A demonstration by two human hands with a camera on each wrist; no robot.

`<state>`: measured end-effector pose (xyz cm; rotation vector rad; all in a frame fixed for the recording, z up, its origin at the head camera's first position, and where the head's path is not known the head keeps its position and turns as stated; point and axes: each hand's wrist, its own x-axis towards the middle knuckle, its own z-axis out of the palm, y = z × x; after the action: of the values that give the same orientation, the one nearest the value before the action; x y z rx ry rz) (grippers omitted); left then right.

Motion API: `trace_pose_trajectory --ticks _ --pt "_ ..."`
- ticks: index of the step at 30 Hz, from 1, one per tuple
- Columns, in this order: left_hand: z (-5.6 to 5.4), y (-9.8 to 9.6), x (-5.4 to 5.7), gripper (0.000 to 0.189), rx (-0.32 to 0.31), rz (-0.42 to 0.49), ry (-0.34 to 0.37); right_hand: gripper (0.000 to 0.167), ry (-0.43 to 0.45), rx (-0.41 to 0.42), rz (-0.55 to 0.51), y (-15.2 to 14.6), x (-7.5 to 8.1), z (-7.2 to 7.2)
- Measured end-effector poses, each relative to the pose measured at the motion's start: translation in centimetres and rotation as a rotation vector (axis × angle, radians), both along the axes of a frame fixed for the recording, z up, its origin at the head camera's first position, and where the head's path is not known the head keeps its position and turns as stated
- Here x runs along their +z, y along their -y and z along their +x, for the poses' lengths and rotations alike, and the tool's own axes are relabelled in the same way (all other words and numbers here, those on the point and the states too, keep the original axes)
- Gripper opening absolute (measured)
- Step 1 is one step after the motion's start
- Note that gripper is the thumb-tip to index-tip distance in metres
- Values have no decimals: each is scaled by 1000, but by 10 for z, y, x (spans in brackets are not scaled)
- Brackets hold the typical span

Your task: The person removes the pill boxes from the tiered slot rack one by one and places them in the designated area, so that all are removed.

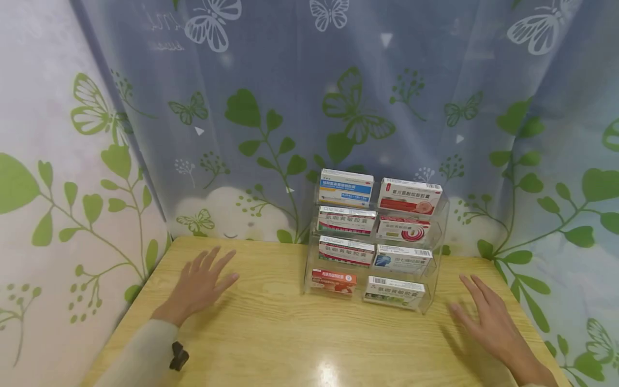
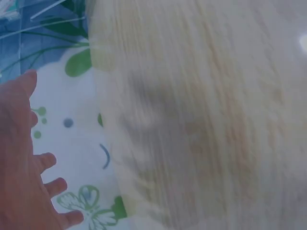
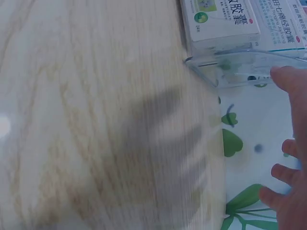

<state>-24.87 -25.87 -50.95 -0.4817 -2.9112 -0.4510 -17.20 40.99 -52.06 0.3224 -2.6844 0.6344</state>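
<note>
Left hand [image 1: 195, 290] and right hand [image 1: 490, 322] empty, fingers loosely spread; the rack [image 1: 432, 286] of boxes [image 1: 346, 221] stands between them, tiers climbing away from you, nearer your right.

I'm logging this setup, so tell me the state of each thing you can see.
Clear tiered display rack: upright on the wooden table, boxes on four tiers
Eight medicine boxes: in the rack, fronts showing, apparently closed
Left hand: fingers spread, holding nothing
Right hand: fingers extended, holding nothing
Butterfly-print curtain: hanging behind the table
</note>
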Motion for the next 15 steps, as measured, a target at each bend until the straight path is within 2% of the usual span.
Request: trace_pose_trajectory --ticks 7,11,15 --pt "-7 -18 9 67 -80 66 -21 75 12 3 -43 9 8 -4" --pt "-11 -30 16 68 -115 110 11 72 -11 9 -45 14 12 -5" --pt "-16 -45 24 70 -151 187 48 69 -16 57 -99 20 17 -9"
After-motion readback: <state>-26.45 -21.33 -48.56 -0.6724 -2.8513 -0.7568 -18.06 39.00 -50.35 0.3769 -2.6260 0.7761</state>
